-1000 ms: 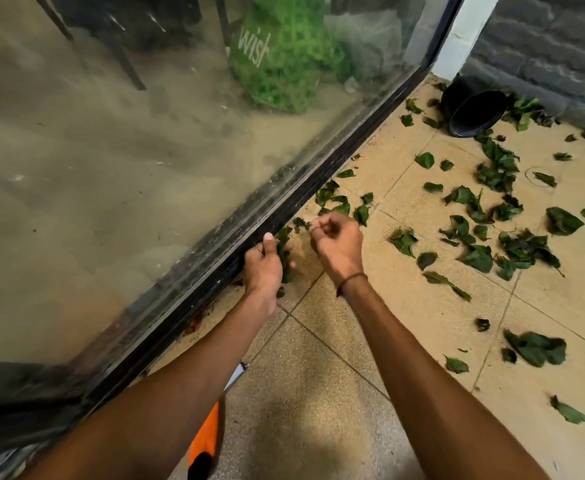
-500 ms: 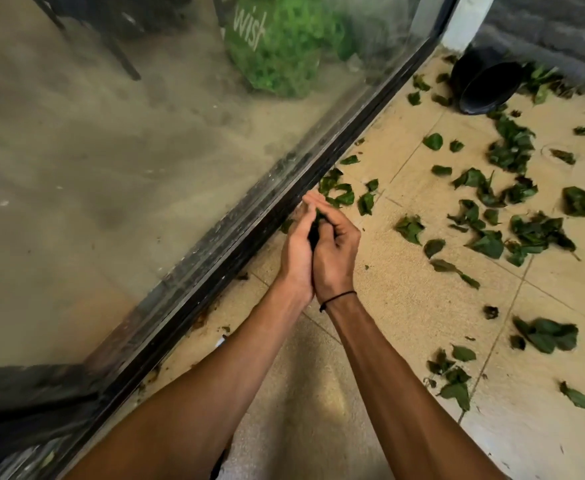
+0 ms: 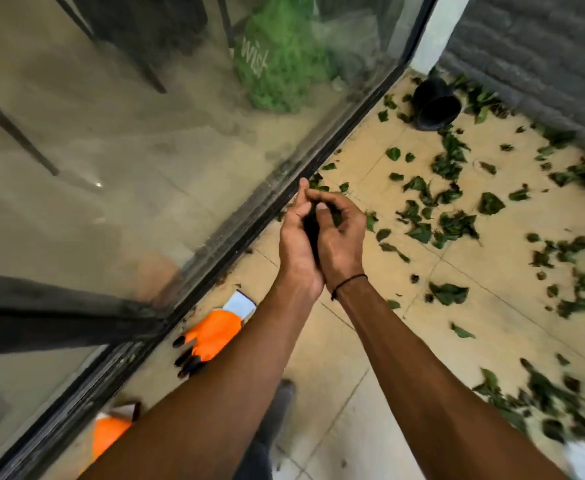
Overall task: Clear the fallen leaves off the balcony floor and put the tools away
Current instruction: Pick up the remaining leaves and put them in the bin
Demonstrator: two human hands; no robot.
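1. Both hands have lifted away from the door track since a second ago, and an orange glove (image 3: 215,332) now shows fully on the tiles under the left forearm.
2. Left hand (image 3: 296,244) and right hand (image 3: 339,237) are cupped together, heels touching, fingers curled round a dark clump of leaves (image 3: 320,216) held between the palms.
3. Right-hand fingertips meet the left fingertips at the top, closing the cup.
4. Loose leaves (image 3: 448,223) lie scattered across the balcony floor (image 3: 336,403) to the right, well apart from the hands.
5. A black pot (image 3: 434,105) lies tipped on its side in the far corner, beside the grey brick wall (image 3: 533,60).
6. A second orange glove (image 3: 109,433) lies nearer, beside the sliding glass door (image 3: 138,161).
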